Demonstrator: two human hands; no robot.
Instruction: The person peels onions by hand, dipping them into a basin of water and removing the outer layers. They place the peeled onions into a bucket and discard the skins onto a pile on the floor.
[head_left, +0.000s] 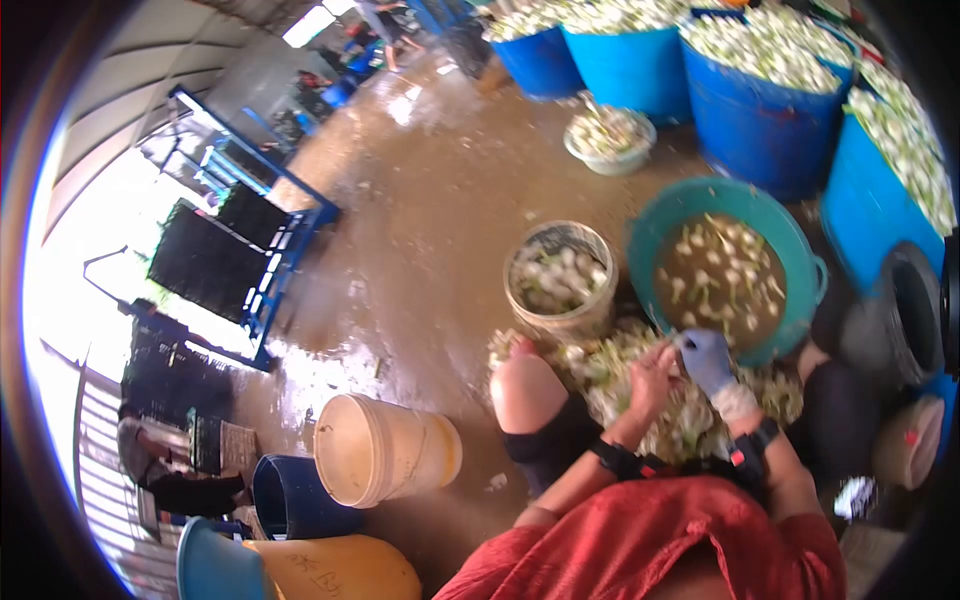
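My bare left hand (652, 376) and my right hand (706, 362), in a blue-grey glove, meet in front of me at the near edge of a green tub (650, 225). Both have their fingers closed together. Whatever lies between them is too small and blurred to name. White bulbs (722, 262) with green stalks float in the tub's brown water. Beneath my hands is a heap of pale trimmings and leafy stalks (680, 430), between my knees. Left of the tub stands a white bucket (572, 325) with more pale bulbs inside.
Large blue tubs (755, 130) heaped with white bulbs line the back right. A white basin (612, 165) of bulbs stands before them. At left are a cream bucket lying on its side (385, 450), a yellow barrel (335, 570) and a blue metal frame (285, 275). The floor (400, 220) is wet.
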